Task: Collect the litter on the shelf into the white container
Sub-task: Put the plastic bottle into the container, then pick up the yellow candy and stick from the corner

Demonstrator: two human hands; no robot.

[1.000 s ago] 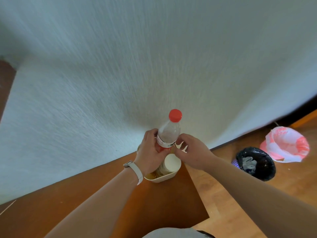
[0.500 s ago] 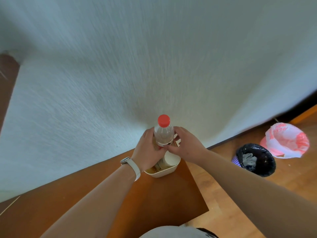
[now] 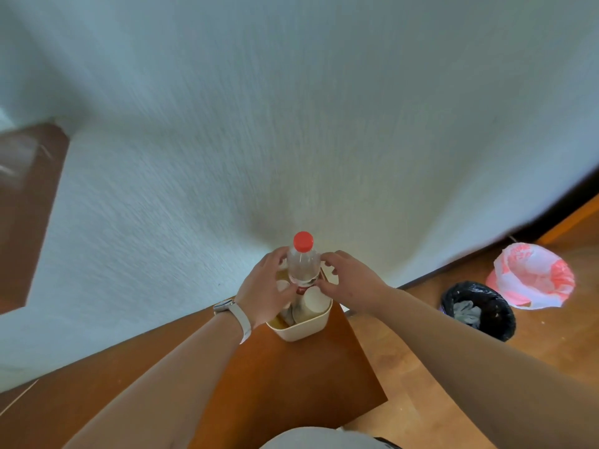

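Wooden shelf (image 3: 291, 384), left grip (image 3: 264, 290), right grip (image 3: 348, 280) clasping bottle (image 3: 303, 265)

Shelf (image 3: 291, 384): brown wood, running along the wall (image 3: 291, 124), with its right end cut off square. One item stands directly on it, a white container (image 3: 299, 330), set at the far right corner and close against the wall (contact with the wall not determinable). Floor (image 3: 398, 413) beyond the shelf's right edge: wood boards, carrying a black bin (image 3: 499, 325) and, just beside it, a pink-bagged bin (image 3: 518, 264).
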